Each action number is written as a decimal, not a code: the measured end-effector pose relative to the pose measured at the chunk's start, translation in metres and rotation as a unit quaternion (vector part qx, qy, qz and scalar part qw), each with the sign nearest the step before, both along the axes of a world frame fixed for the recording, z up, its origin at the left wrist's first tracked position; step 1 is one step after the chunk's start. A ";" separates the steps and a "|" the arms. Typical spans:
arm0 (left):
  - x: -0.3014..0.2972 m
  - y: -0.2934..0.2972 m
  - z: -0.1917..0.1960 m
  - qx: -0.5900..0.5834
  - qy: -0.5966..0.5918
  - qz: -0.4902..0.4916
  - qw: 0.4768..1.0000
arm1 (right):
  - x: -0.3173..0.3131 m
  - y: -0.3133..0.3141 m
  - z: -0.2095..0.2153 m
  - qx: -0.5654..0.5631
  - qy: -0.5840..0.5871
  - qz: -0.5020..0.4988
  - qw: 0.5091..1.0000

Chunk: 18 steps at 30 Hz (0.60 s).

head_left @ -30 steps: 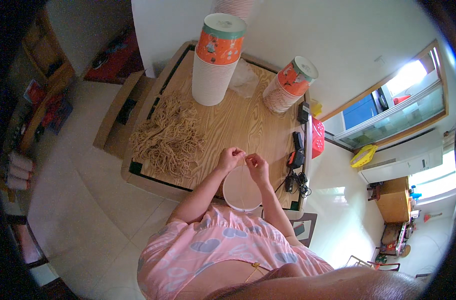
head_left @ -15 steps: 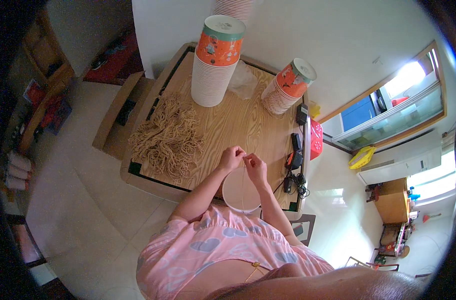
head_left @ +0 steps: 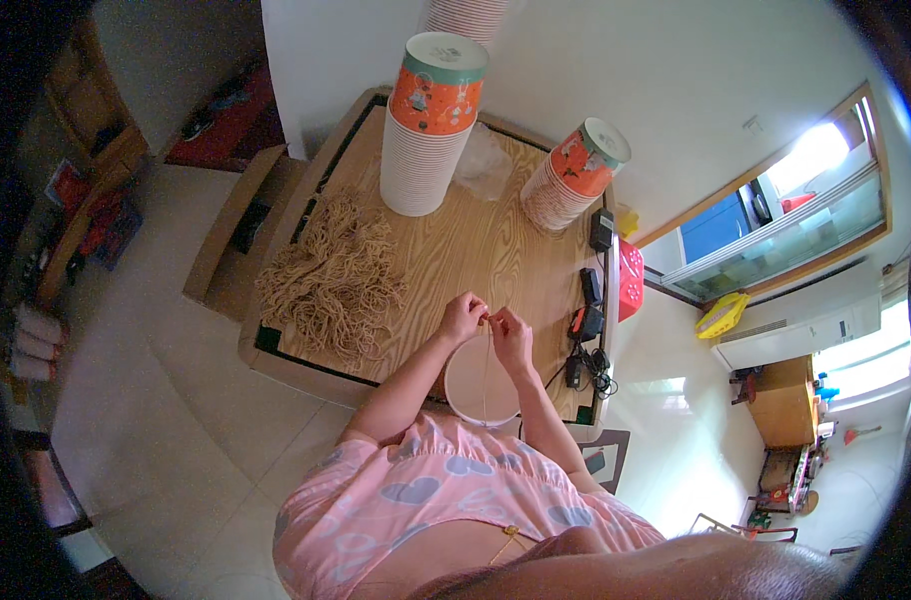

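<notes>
A round paper bucket (head_left: 471,385) stands at the table's near edge against my body, its pale opening facing up. A thin tan string (head_left: 487,375) stretches over it from the near rim to my fingers. At the bucket's far side, my left hand (head_left: 464,316) pinches the string's end. My right hand (head_left: 512,335) is closed on the string just beside it, the fingertips nearly touching. What the fingertips do with the string is too small to make out. To the left lies a loose heap of tan strings (head_left: 336,280).
A tall stack of paper buckets (head_left: 416,165) with an orange and green one on top stands at the back, and a shorter stack (head_left: 566,185) to its right. A crumpled clear plastic bag (head_left: 484,165) lies between them. Black adapters with cables (head_left: 588,322) line the right edge.
Both hands stay at the bucket's far rim, with only small finger movements on the string. The rest looks the same apart from a slight shift of the view.
</notes>
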<state>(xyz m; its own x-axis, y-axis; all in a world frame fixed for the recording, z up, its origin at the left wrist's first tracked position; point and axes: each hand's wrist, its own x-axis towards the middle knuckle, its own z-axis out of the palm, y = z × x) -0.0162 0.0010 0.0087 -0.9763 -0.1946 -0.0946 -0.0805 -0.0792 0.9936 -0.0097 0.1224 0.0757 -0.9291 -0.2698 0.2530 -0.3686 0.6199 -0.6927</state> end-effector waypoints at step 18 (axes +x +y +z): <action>0.007 -0.010 0.009 0.025 -0.064 -0.083 0.994 | -0.018 0.021 -0.003 -0.148 -0.303 0.049 0.940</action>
<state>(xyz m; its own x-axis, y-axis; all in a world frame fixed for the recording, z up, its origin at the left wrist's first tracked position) -0.0088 -0.0089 0.0178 -0.9739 -0.0237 -0.2256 -0.2220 -0.1040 0.9695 -0.0274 0.1434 0.0729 -0.9016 -0.3617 -0.2373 0.1038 0.3516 -0.9304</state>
